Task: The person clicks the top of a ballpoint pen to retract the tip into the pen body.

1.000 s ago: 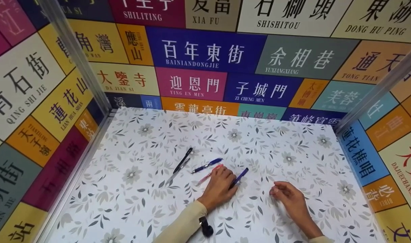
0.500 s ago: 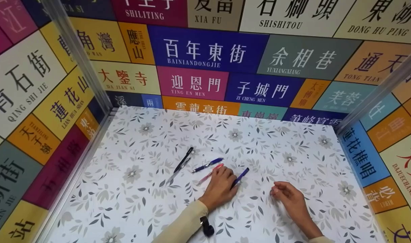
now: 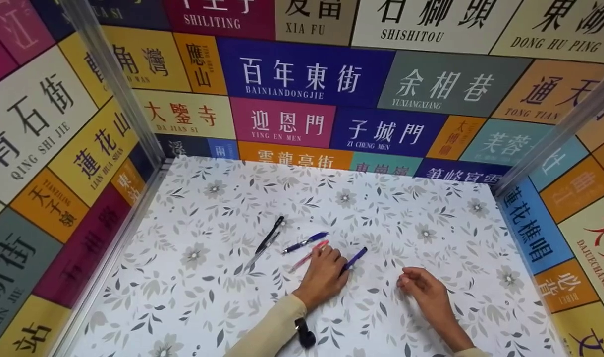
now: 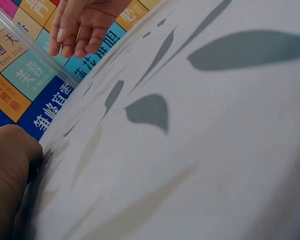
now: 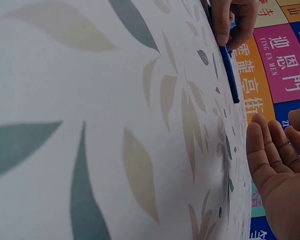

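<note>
My left hand [image 3: 321, 275] pinches a blue pen [image 3: 357, 257] low over the patterned tabletop; the lower part of the pen is hidden by the fingers. In the right wrist view the thumb of that hand lies along the blue pen [image 5: 231, 75]. Just beside its fingers is a pink pen [image 3: 302, 260], partly covered by the hand. My right hand [image 3: 425, 292] hovers to the right with loosely bent fingers and holds nothing. The right wrist view shows its palm [image 5: 285, 185] and relaxed fingers.
A blue pen with a clear grip [image 3: 304, 243] lies behind the pink one. Further left lie a black pen [image 3: 269, 233] and a clear pen [image 3: 263, 250], side by side. Walls with coloured street-name panels [image 3: 302, 69] enclose the floral-patterned table [image 3: 381, 213] at the back and sides.
The blue pen in my left hand has tipped very slightly at its far end. Both hands keep nearly the same place.
</note>
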`<action>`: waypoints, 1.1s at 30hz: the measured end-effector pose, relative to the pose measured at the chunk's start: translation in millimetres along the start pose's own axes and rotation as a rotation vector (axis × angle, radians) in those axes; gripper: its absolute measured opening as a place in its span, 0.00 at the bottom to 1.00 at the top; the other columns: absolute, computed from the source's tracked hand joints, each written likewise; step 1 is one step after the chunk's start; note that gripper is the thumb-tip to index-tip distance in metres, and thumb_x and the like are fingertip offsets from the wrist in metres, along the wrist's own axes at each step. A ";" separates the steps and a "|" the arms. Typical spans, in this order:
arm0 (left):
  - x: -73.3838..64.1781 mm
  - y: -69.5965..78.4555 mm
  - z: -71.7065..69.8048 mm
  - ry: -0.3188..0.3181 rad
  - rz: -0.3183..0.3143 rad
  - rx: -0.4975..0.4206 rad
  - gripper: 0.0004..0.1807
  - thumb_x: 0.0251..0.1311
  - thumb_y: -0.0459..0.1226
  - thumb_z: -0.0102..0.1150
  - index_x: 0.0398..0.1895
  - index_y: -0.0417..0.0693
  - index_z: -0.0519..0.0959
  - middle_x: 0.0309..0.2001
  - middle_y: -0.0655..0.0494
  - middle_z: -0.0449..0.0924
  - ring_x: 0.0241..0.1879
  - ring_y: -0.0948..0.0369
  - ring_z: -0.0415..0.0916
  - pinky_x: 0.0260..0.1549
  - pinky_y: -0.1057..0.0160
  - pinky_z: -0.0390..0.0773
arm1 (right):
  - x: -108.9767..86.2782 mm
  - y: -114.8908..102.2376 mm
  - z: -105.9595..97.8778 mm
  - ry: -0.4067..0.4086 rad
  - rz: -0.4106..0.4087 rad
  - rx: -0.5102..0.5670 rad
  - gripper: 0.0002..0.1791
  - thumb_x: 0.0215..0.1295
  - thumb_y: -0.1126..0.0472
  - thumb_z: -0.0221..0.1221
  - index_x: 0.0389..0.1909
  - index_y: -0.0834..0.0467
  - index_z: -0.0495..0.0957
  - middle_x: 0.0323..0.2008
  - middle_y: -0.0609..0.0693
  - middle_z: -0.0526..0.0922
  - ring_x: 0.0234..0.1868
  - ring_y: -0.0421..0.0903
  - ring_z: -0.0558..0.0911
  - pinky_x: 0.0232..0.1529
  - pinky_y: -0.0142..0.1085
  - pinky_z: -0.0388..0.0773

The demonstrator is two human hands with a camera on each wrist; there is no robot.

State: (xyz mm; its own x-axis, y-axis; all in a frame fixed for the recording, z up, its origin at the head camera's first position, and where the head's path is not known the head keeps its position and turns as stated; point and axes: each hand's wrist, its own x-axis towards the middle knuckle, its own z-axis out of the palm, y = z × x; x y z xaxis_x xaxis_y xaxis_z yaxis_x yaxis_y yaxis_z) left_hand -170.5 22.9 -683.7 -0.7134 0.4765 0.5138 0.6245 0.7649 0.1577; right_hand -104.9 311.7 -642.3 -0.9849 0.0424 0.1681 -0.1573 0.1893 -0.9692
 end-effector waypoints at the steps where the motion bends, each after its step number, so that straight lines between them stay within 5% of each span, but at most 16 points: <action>1: 0.0 0.3 -0.1 0.007 0.004 0.003 0.10 0.70 0.48 0.70 0.37 0.53 0.86 0.38 0.59 0.79 0.44 0.56 0.74 0.50 0.50 0.71 | -0.4 -0.2 0.1 0.001 0.003 0.005 0.13 0.75 0.76 0.63 0.56 0.80 0.80 0.41 0.72 0.86 0.40 0.47 0.91 0.44 0.33 0.88; 14: 0.3 3.0 -1.8 0.050 0.022 -0.001 0.07 0.68 0.44 0.71 0.34 0.54 0.85 0.35 0.60 0.81 0.40 0.56 0.75 0.48 0.50 0.72 | -1.9 -4.6 2.9 0.009 0.027 -0.001 0.14 0.76 0.75 0.64 0.56 0.79 0.80 0.43 0.73 0.85 0.40 0.48 0.91 0.43 0.35 0.89; 22: -2.4 5.5 -5.8 0.091 -0.058 -0.144 0.04 0.64 0.40 0.74 0.33 0.53 0.87 0.32 0.61 0.82 0.38 0.57 0.76 0.49 0.50 0.72 | -0.1 -6.1 3.6 0.008 0.042 0.028 0.14 0.76 0.76 0.63 0.56 0.80 0.79 0.42 0.72 0.86 0.40 0.48 0.91 0.43 0.35 0.89; 33: -6.4 9.3 -19.1 0.026 -0.173 -0.288 0.03 0.64 0.40 0.75 0.34 0.53 0.90 0.31 0.62 0.86 0.36 0.60 0.76 0.46 0.57 0.73 | -0.7 -10.5 6.8 -0.001 0.048 0.004 0.14 0.76 0.75 0.64 0.57 0.79 0.80 0.44 0.74 0.86 0.41 0.47 0.91 0.45 0.35 0.89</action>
State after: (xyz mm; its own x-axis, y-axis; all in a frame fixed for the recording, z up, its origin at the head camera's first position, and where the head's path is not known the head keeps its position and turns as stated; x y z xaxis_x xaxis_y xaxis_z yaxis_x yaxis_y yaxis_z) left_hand -154.1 18.6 -669.4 -0.8106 0.3367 0.4791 0.5618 0.6778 0.4743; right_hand -103.1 303.1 -633.5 -0.9914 0.0503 0.1209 -0.1098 0.1831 -0.9769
